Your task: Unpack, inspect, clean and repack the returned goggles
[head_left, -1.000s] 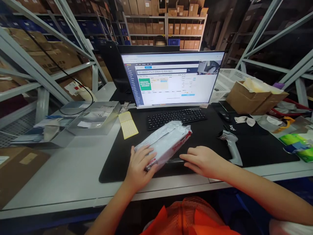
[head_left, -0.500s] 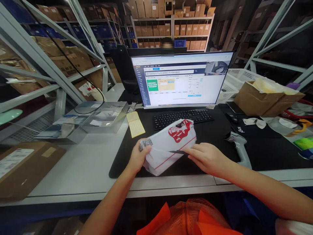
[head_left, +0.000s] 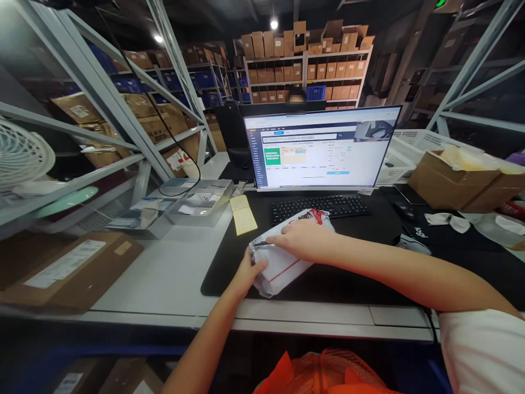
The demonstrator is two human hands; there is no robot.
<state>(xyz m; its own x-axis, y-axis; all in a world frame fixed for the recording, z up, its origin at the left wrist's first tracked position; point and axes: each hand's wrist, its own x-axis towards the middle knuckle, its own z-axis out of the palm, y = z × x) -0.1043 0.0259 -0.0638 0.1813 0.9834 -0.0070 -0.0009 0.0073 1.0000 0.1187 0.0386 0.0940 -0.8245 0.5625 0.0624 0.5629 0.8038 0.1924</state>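
A white plastic-wrapped package (head_left: 279,269) with red print and a red stripe lies tilted on the black desk mat. My left hand (head_left: 247,272) grips its near left end, thumb on top. Over the package reaches my right hand (head_left: 302,239), closed round a slim dark pointed tool (head_left: 260,244), perhaps a knife. The tool's tip is at the printed label on the package's left end; most of the tool is hidden by my fingers. My right hand also covers part of the red print.
Behind the package are a keyboard (head_left: 348,206) and a monitor (head_left: 299,158). A yellow label sheet (head_left: 243,214) and a grey tray (head_left: 192,219) lie left. Cardboard boxes (head_left: 69,268) stand far left. A scanner (head_left: 414,244) and mouse (head_left: 404,210) are right.
My right hand has moved left across the package with the dark tool, from the middle of its face to the labelled end. My left hand keeps its hold. The head view has shifted.
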